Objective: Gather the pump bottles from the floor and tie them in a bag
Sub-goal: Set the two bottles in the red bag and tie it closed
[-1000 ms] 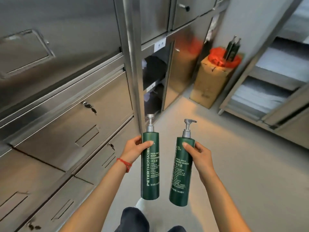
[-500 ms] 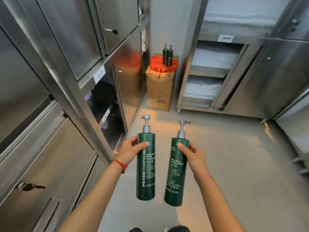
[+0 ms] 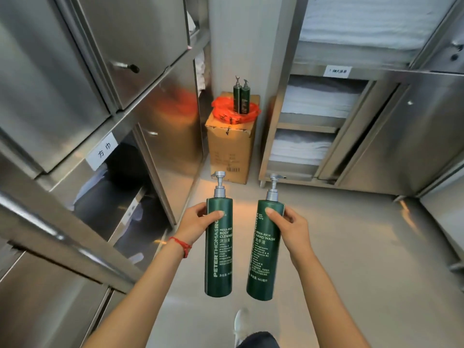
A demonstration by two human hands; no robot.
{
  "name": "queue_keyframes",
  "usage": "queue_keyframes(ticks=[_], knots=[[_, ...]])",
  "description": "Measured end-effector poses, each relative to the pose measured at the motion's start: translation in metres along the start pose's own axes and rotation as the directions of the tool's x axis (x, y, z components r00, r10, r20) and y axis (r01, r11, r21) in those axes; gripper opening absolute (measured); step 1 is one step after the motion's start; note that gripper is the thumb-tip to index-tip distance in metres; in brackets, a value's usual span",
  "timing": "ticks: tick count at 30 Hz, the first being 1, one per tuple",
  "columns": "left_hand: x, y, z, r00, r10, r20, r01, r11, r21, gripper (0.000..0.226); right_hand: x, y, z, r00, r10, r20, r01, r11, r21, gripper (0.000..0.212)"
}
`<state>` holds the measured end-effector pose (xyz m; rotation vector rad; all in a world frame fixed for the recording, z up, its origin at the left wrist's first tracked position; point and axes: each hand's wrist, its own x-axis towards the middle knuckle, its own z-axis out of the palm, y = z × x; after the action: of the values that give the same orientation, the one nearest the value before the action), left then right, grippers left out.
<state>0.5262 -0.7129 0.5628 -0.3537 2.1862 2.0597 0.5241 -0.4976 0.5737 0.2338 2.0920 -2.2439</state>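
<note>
My left hand (image 3: 198, 222) grips a tall dark green pump bottle labelled body cleanser (image 3: 219, 257) near its top, held upright in front of me. My right hand (image 3: 292, 226) grips a second green pump bottle labelled hand wash (image 3: 263, 259) the same way, a little to the right. Ahead, an orange-red plastic bag (image 3: 233, 113) lies spread on top of a cardboard box (image 3: 229, 149), and two more green pump bottles (image 3: 240, 97) stand upright in it.
Stainless steel cabinets (image 3: 105, 71) with open lower shelves line the left. A steel shelf unit (image 3: 316, 116) with folded white towels stands at the right behind the box. Grey floor (image 3: 351, 247) stretches ahead between them. My shoe (image 3: 241, 322) shows at the bottom.
The view has swung right and moved closer to the box with the bag. Both hands still hold their bottles upright in the same pose.
</note>
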Motion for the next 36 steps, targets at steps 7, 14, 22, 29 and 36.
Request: queue_keyframes(ticks=[7, 14, 22, 29, 36], knots=[[0.095, 0.041, 0.026, 0.999, -0.009, -0.044, 0.008, 0.999, -0.037, 0.013, 0.114, -0.031, -0.003, 0.998, 0.006, 0.055, -0.005, 1.0, -0.017, 0.009], [0.202, 0.064, 0.024, 0.999, 0.002, -0.034, -0.003, 0.999, -0.034, 0.017, 0.223, -0.039, 0.016, 0.999, 0.017, 0.049, -0.017, 1.0, -0.004, 0.012], [0.365, 0.094, -0.008, 1.0, -0.006, -0.018, 0.005, 1.0, -0.028, 0.018, 0.371, -0.056, 0.062, 1.0, 0.004, 0.01, -0.004, 0.999, -0.046, 0.008], [0.492, 0.13, -0.026, 0.999, 0.031, 0.016, -0.032, 0.999, 0.033, 0.02, 0.486, -0.073, 0.093, 1.0, 0.011, -0.026, -0.013, 0.999, -0.047, 0.009], [0.596, 0.144, -0.016, 1.0, 0.027, 0.007, -0.027, 0.999, 0.021, 0.024, 0.588, -0.077, 0.102, 1.0, 0.007, -0.027, -0.008, 0.998, -0.057, 0.009]])
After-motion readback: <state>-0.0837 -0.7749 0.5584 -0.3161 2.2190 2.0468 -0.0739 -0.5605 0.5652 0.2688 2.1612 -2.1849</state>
